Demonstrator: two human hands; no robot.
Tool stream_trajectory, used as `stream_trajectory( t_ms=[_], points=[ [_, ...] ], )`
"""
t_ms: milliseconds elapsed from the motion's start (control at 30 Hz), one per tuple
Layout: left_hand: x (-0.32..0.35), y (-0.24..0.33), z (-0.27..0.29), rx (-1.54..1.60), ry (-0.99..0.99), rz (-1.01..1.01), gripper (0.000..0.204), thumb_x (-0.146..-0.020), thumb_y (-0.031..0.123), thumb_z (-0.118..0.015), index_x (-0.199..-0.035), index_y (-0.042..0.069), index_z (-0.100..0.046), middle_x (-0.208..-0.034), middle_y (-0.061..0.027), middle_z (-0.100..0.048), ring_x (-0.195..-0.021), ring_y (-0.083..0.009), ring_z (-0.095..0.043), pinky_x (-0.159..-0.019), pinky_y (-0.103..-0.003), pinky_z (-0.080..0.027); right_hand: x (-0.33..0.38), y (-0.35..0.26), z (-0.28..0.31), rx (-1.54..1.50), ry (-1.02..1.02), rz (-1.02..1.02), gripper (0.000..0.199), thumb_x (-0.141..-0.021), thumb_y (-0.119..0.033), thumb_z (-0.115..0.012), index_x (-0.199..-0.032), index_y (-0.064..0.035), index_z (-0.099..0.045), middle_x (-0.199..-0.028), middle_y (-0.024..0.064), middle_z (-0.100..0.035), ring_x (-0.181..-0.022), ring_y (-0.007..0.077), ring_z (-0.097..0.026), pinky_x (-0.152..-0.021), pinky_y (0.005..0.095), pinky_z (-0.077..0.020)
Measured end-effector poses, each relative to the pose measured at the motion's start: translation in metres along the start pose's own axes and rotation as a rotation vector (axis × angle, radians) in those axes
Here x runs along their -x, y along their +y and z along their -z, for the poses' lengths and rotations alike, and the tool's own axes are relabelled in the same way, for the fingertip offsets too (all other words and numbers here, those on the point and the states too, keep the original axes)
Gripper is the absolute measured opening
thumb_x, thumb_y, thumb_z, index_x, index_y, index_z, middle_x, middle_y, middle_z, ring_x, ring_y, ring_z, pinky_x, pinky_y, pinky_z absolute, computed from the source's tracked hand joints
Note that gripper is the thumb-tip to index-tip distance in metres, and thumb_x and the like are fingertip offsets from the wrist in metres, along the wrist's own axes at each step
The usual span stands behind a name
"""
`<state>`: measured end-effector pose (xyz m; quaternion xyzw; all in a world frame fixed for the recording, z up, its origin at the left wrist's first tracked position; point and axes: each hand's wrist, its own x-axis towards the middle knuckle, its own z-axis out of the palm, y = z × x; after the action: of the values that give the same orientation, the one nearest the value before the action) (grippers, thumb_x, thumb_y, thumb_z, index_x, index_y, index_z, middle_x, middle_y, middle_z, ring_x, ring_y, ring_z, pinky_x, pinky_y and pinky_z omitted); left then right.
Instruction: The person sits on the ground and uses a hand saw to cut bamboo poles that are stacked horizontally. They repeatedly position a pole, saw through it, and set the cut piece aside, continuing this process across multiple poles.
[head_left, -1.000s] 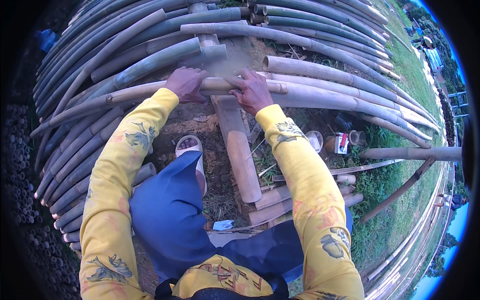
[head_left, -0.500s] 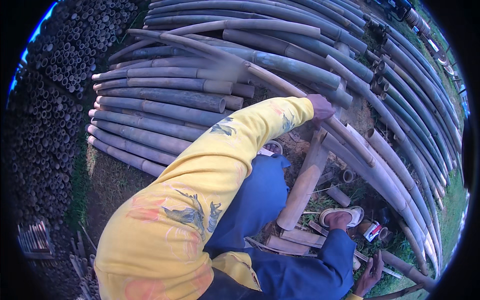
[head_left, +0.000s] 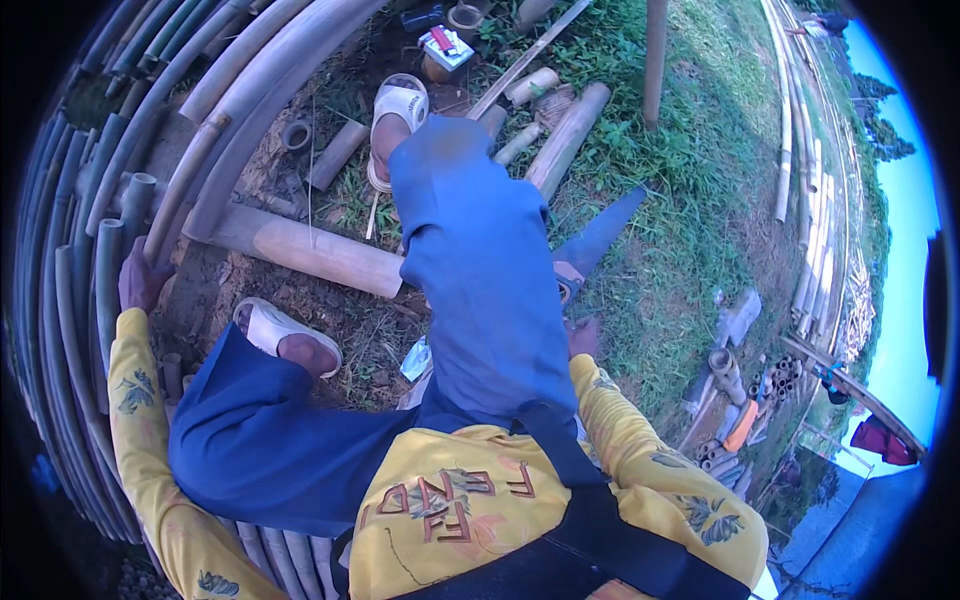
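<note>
The left hand [head_left: 140, 280] rests flat on the stacked bamboo poles [head_left: 95, 250] at the person's left, fingers spread over the pole tops rather than wrapped around any one of them, so it grips nothing. The right hand [head_left: 583, 335] is down beside the right knee, mostly hidden behind the blue trouser leg [head_left: 480, 270]; it lies at the wooden handle of a hand saw [head_left: 590, 250], but I cannot tell whether the fingers are closed on it. The saw lies on the grass [head_left: 700, 180], its blue-grey blade pointing away from the person, toward the upper right.

A short, thick bamboo log [head_left: 310, 250] lies across the bare earth between the pole stack and the right leg, one end touching the curved poles. The left foot wears a white sandal [head_left: 275, 335] just below that log. Short cut bamboo pieces [head_left: 560, 140] are scattered on the ground beyond the right foot.
</note>
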<state>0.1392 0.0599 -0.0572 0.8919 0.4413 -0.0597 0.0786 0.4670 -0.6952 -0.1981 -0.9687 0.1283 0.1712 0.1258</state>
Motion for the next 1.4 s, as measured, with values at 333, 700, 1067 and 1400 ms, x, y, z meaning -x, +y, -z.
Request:
stream_trajectory(
  t_ms=[333, 700, 1067, 1400],
  points=[
    [0.007, 0.01, 0.017, 0.026, -0.135, -0.007, 0.067, -0.072, 0.031, -0.09, -0.124, 0.003, -0.058, -0.109, -0.0261, -0.071, -0.104, -0.0455, -0.068, -0.088, -0.052, -0.052, -0.006, -0.044, -0.032, -0.164, 0.227, -0.119, 0.061, -0.081, -0.032, -0.079, -0.129, 0.0004, -0.057, -0.114, 0.0264, -0.07, -0.11, 0.043, -0.067, -0.102, 0.0486, -0.0493],
    [0.0, 0.036, 0.023, -0.091, -0.07, 0.06, 0.056, -0.072, 0.03, -0.083, -0.118, 0.006, -0.062, -0.102, -0.0245, -0.072, -0.1, -0.0435, -0.07, -0.09, -0.053, -0.055, -0.102, -0.014, -0.05, 0.139, -0.041, -0.354, 0.054, -0.074, -0.031, -0.081, -0.114, 0.0042, -0.072, -0.121, 0.0272, -0.071, -0.116, 0.0398, -0.069, -0.102, 0.0458, -0.0546],
    [0.017, 0.031, 0.025, -0.05, -0.046, 0.066, 0.051, -0.073, 0.029, -0.081, -0.114, 0.005, -0.062, -0.101, -0.0234, -0.072, -0.099, -0.0432, -0.069, -0.089, -0.052, -0.054, -0.031, -0.072, 0.119, -1.505, -0.26, -0.195, 0.017, -0.083, -0.015, -0.064, -0.096, -0.0029, -0.06, -0.091, 0.0135, -0.066, -0.088, 0.0311, -0.068, -0.087, 0.0482, -0.0573],
    [0.045, -0.005, 0.021, -0.065, -0.055, 0.11, 0.053, -0.071, 0.034, -0.083, -0.111, 0.005, -0.063, -0.102, -0.0232, -0.072, -0.099, -0.0424, -0.07, -0.088, -0.051, -0.056, 0.133, -0.154, 0.283, -1.214, 0.101, 1.025, 0.04, -0.088, -0.016, -0.061, -0.122, 0.0034, -0.053, -0.087, 0.0087, -0.056, -0.085, 0.0208, -0.058, -0.081, 0.0358, -0.0499]
  ],
)
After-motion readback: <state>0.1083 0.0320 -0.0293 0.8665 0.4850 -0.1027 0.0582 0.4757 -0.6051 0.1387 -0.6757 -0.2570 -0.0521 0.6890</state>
